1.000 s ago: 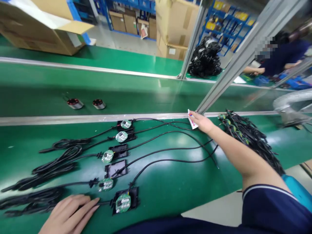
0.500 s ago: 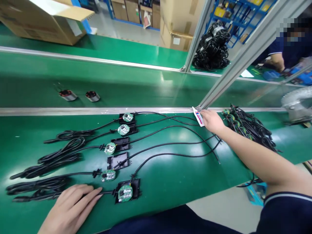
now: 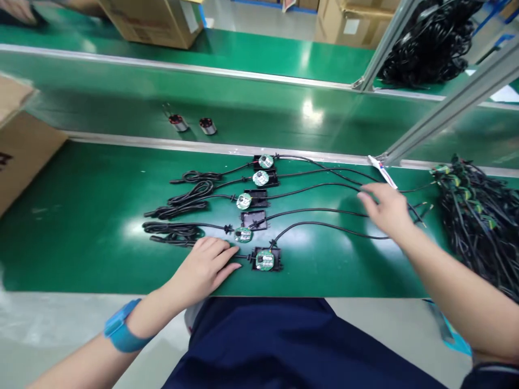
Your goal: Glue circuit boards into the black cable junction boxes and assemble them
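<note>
My left hand (image 3: pixel 211 265) lies over the black cable (image 3: pixel 242 256) of the nearest round green circuit board (image 3: pixel 265 260). Its thumb and index finger are apart, with the cable showing between them. That board sits on a black plastic case half (image 3: pixel 278 260). Behind it, several similar boards, among them one beside a bare case half (image 3: pixel 253 220), form a column with coiled cables (image 3: pixel 190 197) to their left. Over the cables on the right hovers my right hand (image 3: pixel 383 208), thumb and index finger apart. Past its fingertips, a white tube (image 3: pixel 382 172) with red and blue print leans by the rail.
A tangled cable bundle (image 3: pixel 478 221) lies at the right. Two small metal motor parts, a left one (image 3: pixel 178 122) and a right one (image 3: pixel 207 126), stand behind the rail. Cardboard boxes stand at left (image 3: pixel 28 146) and back (image 3: pixel 154 21). An aluminium post (image 3: pixel 441 94) slants upward.
My right hand has let go of the white tube, now lying by the rail, and has moved nearer over the cables. My left hand stays on its cable. The view has shifted left.
</note>
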Demonstrator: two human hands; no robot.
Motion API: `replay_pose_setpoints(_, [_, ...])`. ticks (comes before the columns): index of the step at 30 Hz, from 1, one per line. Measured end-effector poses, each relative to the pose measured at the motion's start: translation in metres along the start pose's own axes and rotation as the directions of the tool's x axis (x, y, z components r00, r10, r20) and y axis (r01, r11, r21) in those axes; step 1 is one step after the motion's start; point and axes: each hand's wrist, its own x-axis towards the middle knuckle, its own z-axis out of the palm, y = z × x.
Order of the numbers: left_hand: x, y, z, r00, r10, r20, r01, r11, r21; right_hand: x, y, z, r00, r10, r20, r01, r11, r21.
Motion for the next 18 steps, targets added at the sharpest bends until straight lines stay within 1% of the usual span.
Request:
replay_pose_setpoints(1, [0.002, 0.001, -0.001, 0.999, 0.01, 0.037, -0.01, 1.0, -0.004, -0.009, -0.035, 0.001, 0.992, -0.111, 0.066, 0.103, 0.988, 0.113])
replay_pose_setpoints(2, [0.004, 0.001, -0.002, 0.998, 0.024, 0.063, -0.023, 1.0, -0.012, -0.016, -0.07, 0.004, 0.959, -0.24, 0.149, 0.205, 0.954, 0.218])
replay_pose_setpoints(3, [0.006, 0.001, -0.003, 0.996, 0.04, 0.08, -0.038, 0.999, -0.026, -0.021, -0.102, 0.009, 0.906, -0.363, 0.218, 0.293, 0.909, 0.298])
replay_pose_setpoints(4, [0.008, 0.002, -0.003, 0.995, 0.053, 0.086, -0.049, 0.998, -0.046, -0.024, -0.129, 0.016, 0.861, -0.437, 0.263, 0.343, 0.877, 0.335])
replay_pose_setpoints(5, [0.009, 0.002, -0.004, 0.995, 0.056, 0.085, -0.05, 0.996, -0.068, -0.023, -0.151, 0.024, 0.825, -0.478, 0.3, 0.372, 0.861, 0.348])
replay_pose_setpoints(6, [0.01, 0.003, -0.004, 0.995, 0.05, 0.08, -0.043, 0.995, -0.091, -0.021, -0.167, 0.032, 0.8, -0.498, 0.335, 0.389, 0.855, 0.342])
replay_pose_setpoints(8, [0.008, 0.006, -0.005, 0.997, 0.021, 0.072, -0.011, 0.99, -0.142, -0.013, -0.182, 0.041, 0.771, -0.49, 0.407, 0.393, 0.869, 0.301])
replay_pose_setpoints(10, [0.004, 0.011, -0.007, 0.998, -0.032, 0.058, 0.043, 0.979, -0.197, -0.007, -0.184, 0.038, 0.758, -0.455, 0.467, 0.364, 0.889, 0.277])
replay_pose_setpoints(11, [0.001, 0.013, -0.009, 0.996, -0.07, 0.052, 0.08, 0.97, -0.228, -0.005, -0.184, 0.031, 0.757, -0.436, 0.486, 0.335, 0.898, 0.285])
replay_pose_setpoints(13, [-0.003, 0.019, -0.012, 0.985, -0.166, 0.039, 0.17, 0.94, -0.297, -0.007, -0.185, 0.012, 0.759, -0.411, 0.505, 0.256, 0.902, 0.349])
replay_pose_setpoints(16, [-0.003, 0.029, -0.018, 0.95, -0.309, 0.038, 0.298, 0.866, -0.401, -0.017, -0.195, -0.02, 0.743, -0.391, 0.544, 0.143, 0.886, 0.441])
replay_pose_setpoints(17, [-0.001, 0.032, -0.02, 0.94, -0.339, 0.043, 0.322, 0.837, -0.443, -0.023, -0.2, -0.027, 0.739, -0.38, 0.556, 0.132, 0.892, 0.433])
replay_pose_setpoints(18, [0.001, 0.036, -0.022, 0.932, -0.359, 0.052, 0.337, 0.803, -0.491, -0.029, -0.204, -0.032, 0.746, -0.357, 0.562, 0.133, 0.907, 0.399])
